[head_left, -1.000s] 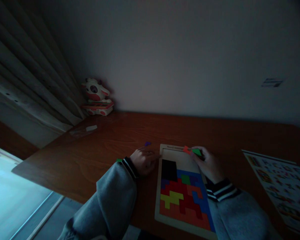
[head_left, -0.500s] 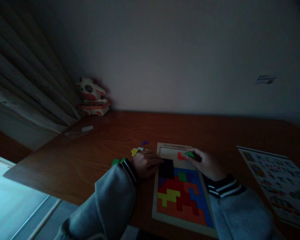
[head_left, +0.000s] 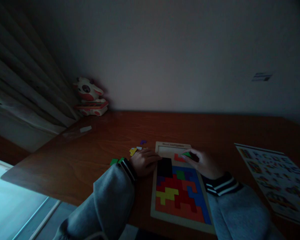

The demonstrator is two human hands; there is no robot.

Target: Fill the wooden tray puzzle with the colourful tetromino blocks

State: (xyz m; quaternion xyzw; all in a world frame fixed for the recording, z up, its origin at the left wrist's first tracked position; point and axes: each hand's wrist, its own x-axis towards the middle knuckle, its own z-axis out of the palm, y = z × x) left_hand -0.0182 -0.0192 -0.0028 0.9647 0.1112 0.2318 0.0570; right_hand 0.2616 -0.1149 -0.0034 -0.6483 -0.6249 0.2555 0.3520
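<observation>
A wooden puzzle tray (head_left: 153, 200) lies in front of me, its lower part filled with coloured block pieces. A black square (head_left: 165, 167) sits at the left of the filled area. My left hand (head_left: 145, 161) rests across the tray's left rim, fingers stretched out, tips at the black square's upper edge. Between the thumb and fingers of my right hand (head_left: 202, 162) is a green puzzle piece (head_left: 187, 154), held at the tray's upper right. Just beside it an orange-red piece (head_left: 177, 157) lies in the upper part, partly covered by my right fingers.
Loose yellow pieces (head_left: 133, 151), a purple piece (head_left: 143, 142) and green pieces (head_left: 114, 161) lie left of the tray. A printed picture sheet (head_left: 277, 180) is on the right. At the back left stands a cow-shaped toy (head_left: 91, 96), with a white scrap (head_left: 85, 129) nearer me.
The view has shifted slightly, moving everything a little left in the picture. My right hand, with the green piece, has shifted slightly left over the orange-red piece. My left hand stays in place.
</observation>
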